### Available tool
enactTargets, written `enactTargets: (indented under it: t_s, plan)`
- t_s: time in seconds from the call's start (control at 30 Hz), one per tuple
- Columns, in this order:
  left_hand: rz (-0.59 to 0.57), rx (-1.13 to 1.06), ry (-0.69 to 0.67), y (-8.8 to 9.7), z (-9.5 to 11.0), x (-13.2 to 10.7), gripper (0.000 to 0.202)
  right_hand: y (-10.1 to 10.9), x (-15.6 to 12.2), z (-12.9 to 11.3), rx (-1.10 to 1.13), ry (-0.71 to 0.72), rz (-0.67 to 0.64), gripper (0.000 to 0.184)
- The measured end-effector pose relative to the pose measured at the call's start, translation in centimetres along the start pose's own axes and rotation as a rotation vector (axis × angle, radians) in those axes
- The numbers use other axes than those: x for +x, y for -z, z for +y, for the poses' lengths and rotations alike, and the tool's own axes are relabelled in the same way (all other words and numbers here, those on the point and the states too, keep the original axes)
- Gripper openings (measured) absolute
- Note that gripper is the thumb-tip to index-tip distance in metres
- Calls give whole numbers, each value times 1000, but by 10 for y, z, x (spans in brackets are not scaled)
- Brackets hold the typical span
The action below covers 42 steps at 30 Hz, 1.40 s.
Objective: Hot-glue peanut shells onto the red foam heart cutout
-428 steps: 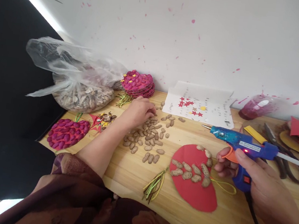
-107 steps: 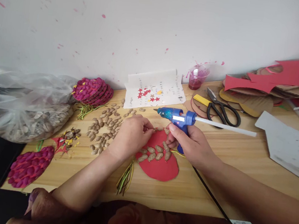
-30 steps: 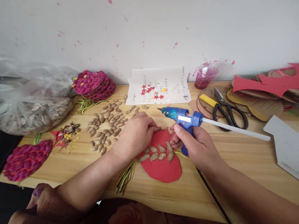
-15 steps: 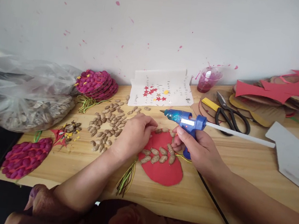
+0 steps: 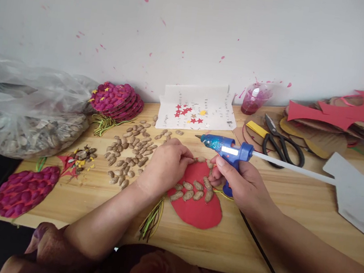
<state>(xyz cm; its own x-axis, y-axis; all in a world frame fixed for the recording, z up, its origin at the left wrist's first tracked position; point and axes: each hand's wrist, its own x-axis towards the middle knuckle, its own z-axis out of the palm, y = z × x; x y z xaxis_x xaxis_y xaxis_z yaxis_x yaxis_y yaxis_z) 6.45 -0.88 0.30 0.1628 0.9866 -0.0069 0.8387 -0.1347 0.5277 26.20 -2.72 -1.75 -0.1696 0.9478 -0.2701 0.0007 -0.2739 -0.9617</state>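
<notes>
A red paper heart (image 5: 198,207) lies on the wooden table (image 5: 293,203) with several peanut shells (image 5: 192,190) stuck on its upper half. My left hand (image 5: 165,165) rests curled on the heart's upper left edge, fingertips pressed together on a shell there. My right hand (image 5: 245,186) grips a blue glue gun (image 5: 225,146) just right of the heart. The gun's nozzle points left above the heart's top, and a white glue stick (image 5: 294,168) juts out behind it.
Loose peanut shells (image 5: 130,152) lie left of my hand. A plastic bag of shells (image 5: 28,113), purple painted hearts (image 5: 116,99) and a purple heart (image 5: 21,187) sit left. Star sheet (image 5: 197,109), pink bottle (image 5: 253,98), scissors (image 5: 282,142), card scraps (image 5: 344,114) and grey card (image 5: 357,195) lie right.
Both hands stay at the red heart; my left fingertips have shifted slightly right along its top edge. The view has drifted a little, so everything sits slightly lower and right.
</notes>
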Motion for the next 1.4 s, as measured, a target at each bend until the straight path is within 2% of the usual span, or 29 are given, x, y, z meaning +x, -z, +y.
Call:
enactTargets:
  t_s: [0.27, 0.4, 0.67, 1.07, 1.4]
  plan:
    - [-11, -7, 28, -1, 1, 1, 10, -1, 1, -1, -11, 18, 1, 44]
    - [11, -50, 63, -2, 0, 0, 16, 0, 2, 1, -14, 21, -11, 43]
    - [52, -70, -58, -3, -3, -4, 19, 1, 1, 2, -9, 19, -17, 42]
    - [103, -15, -96, -8, -4, -5, 20, 1, 2, 2, -21, 28, -8, 42]
    - [96, 10, -96, -6, -2, -5, 19, 1, 2, 2, -52, 41, -6, 42]
